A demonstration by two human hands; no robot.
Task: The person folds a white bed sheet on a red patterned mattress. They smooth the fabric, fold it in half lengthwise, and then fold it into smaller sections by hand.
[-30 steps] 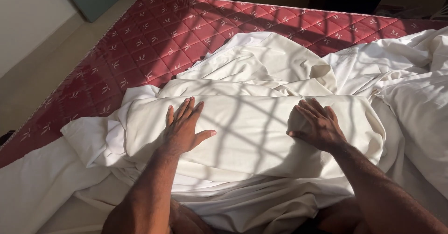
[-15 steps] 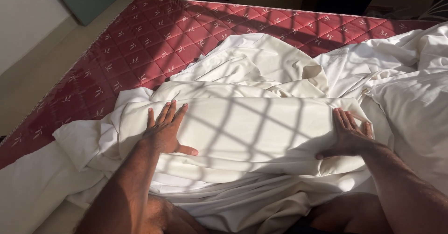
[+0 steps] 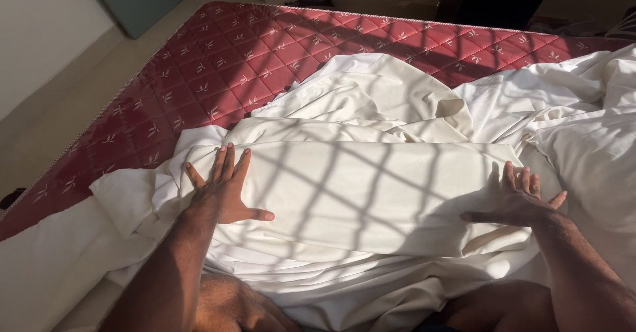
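On the red mattress (image 3: 218, 67), seen from the head camera, a cream sheet (image 3: 371, 193) lies folded flat at centre. At eight o'clock the left hand (image 3: 222, 193) presses its left end, fingers spread flat; at four o'clock the right hand (image 3: 520, 203) lies splayed on its right end, gripping nothing. More rumpled white bedding (image 3: 583, 127) spreads toward two o'clock.

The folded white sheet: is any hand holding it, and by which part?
Nothing is gripped. The left hand and the right hand lie flat and open on the folded white sheet, one near each end of it.
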